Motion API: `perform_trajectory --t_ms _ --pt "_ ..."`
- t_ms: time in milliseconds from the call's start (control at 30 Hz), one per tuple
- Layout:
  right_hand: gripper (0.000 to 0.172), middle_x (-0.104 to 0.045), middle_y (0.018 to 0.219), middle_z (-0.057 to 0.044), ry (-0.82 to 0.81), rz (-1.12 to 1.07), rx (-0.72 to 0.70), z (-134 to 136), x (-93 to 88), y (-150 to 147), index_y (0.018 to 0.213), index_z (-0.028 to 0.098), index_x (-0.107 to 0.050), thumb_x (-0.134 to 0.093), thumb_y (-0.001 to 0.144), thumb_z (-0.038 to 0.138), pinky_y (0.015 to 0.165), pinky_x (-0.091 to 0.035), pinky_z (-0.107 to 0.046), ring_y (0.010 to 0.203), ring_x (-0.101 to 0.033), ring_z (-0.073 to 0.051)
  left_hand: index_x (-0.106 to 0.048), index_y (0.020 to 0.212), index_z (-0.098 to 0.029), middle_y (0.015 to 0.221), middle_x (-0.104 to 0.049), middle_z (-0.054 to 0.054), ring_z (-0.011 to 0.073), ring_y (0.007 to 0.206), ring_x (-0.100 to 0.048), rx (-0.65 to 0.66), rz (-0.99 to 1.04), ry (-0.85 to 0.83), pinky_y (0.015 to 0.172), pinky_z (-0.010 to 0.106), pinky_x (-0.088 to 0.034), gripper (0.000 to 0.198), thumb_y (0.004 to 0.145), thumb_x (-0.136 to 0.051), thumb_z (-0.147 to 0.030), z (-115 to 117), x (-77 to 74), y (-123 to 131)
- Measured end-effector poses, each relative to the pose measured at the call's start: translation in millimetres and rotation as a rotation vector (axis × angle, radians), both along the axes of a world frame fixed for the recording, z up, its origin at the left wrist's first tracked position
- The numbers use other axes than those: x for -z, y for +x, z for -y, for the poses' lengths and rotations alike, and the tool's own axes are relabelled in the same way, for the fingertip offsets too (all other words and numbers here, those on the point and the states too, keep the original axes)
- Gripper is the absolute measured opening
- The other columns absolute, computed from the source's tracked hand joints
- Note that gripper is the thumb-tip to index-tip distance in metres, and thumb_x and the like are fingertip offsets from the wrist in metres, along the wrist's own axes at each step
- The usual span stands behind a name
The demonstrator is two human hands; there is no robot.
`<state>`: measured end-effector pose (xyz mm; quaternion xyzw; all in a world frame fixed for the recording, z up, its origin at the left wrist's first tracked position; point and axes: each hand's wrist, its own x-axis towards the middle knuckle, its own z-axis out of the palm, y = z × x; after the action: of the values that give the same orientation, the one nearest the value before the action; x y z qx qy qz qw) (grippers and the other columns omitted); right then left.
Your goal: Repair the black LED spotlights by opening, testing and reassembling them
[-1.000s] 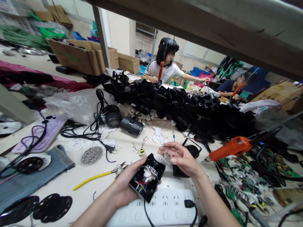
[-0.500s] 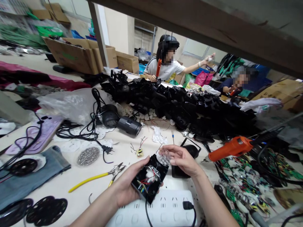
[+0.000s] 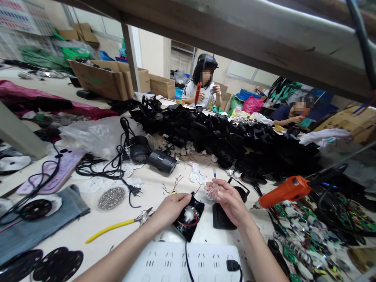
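Observation:
My left hand [image 3: 173, 209] grips the upper left edge of an open black plastic housing [image 3: 195, 231], thumb along its rim. Inside the housing sit a white round part [image 3: 189, 214] and red wires, and a black cord [image 3: 188, 258] runs out of its lower end. Between the fingers of my right hand [image 3: 230, 199] is a clear, round, bumpy plastic lens [image 3: 212, 191], held just right of the housing and apart from it. Behind that hand lies a black part with a bracket [image 3: 220, 219]. A small yellow circuit board [image 3: 174, 192] is partly covered by my left hand.
In front is a white power strip [image 3: 164, 254] with a black plug. Yellow-handled cutters [image 3: 111, 230] and a dish of screws [image 3: 111, 198] lie left. An orange electric screwdriver [image 3: 284, 192] hangs right, above piled circuit boards [image 3: 308, 239]. Black housings [image 3: 205, 133] heap between me and two people.
My right hand has drawn the clear lens away from the housing's upper end. My left hand has turned over the housing's edge and lowered it. One person opposite has pulled an outstretched arm in.

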<state>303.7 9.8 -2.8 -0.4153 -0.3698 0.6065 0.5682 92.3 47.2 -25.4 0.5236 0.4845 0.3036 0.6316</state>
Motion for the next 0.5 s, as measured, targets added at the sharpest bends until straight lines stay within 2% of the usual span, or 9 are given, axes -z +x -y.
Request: perform_trajectory --t_ms 67,133,267,333,367,433,500 --pt "0.039 -0.072 0.111 -0.01 0.017 0.014 0.035 -1.9 -3.0 0.7 0.103 0.021 -0.067 -0.079 0.067 0.028 0.104 -0.041 -0.045 0.104 -0.067 -0.025 -0.073 0.068 -0.021 0.078 -0.067 0.008 0.0331 0.102 -0.059 -0.026 -0.038 0.103 0.09 0.033 -0.042 0.013 0.07 -0.074 -0.034 -10.3 -6.8 2.3" --pt "0.039 -0.072 0.111 -0.01 0.036 0.025 0.048 -4.8 -6.4 0.0 0.103 0.021 -0.067 -0.079 0.066 0.028 0.104 -0.041 -0.045 0.104 -0.067 -0.025 -0.073 0.075 -0.023 0.09 -0.065 0.009 0.0342 0.115 -0.051 -0.037 -0.062 0.213 0.102 0.034 -0.034 0.008 0.068 -0.074 -0.027 -25.7 -15.3 8.6" --pt "0.041 -0.073 0.108 -0.009 0.056 0.023 0.067 -11.7 -9.3 -4.8 0.105 0.02 -0.067 -0.079 0.067 0.029 0.104 -0.041 -0.042 0.105 -0.066 -0.025 -0.071 0.101 -0.026 0.127 -0.057 0.007 0.0324 0.132 -0.036 0.081 -0.075 0.386 0.114 0.036 -0.02 0.044 0.06 -0.077 -0.011 -60.4 -23.5 37.6" --pt "0.039 -0.073 0.109 -0.009 0.067 0.017 0.091 -14.3 -7.7 -6.3 0.106 0.02 -0.068 -0.079 0.069 0.03 0.103 -0.042 -0.041 0.106 -0.066 -0.024 -0.072 0.098 -0.025 0.133 -0.055 0.007 0.0337 0.135 -0.032 0.137 -0.1 0.422 0.116 0.04 -0.017 0.048 0.055 -0.08 -0.005 -73.5 -19.2 55.1" --pt "0.039 -0.073 0.108 -0.009 0.073 0.016 0.104 -14.9 -6.5 -6.1 0.106 0.02 -0.069 -0.079 0.07 0.03 0.103 -0.042 -0.041 0.106 -0.066 -0.024 -0.072 0.094 -0.022 0.131 -0.056 0.009 0.0339 0.132 -0.036 0.162 -0.113 0.424 0.115 0.043 -0.02 0.041 0.057 -0.081 -0.007 -78.3 -15.5 62.7" --pt "0.039 -0.073 0.106 -0.008 0.074 0.022 0.141 -14.7 -3.7 -2.8 0.105 0.02 -0.069 -0.08 0.069 0.031 0.103 -0.043 -0.043 0.105 -0.066 -0.025 -0.068 0.101 -0.02 0.127 -0.058 0.011 0.0283 0.121 -0.049 0.189 -0.123 0.414 0.107 0.047 -0.035 0.025 0.077 -0.073 -0.021 -85.1 -7.9 73.0" --pt "0.04 -0.073 0.105 -0.009 0.064 0.028 0.206 -12.9 -1.4 3.6 0.104 0.02 -0.07 -0.082 0.067 0.032 0.102 -0.043 -0.045 0.104 -0.067 -0.026 -0.062 0.113 -0.02 0.126 -0.058 0.01 0.0223 0.109 -0.058 0.19 -0.104 0.395 0.095 0.045 -0.048 0.025 0.091 -0.058 -0.031 -87.8 -4.3 75.9"
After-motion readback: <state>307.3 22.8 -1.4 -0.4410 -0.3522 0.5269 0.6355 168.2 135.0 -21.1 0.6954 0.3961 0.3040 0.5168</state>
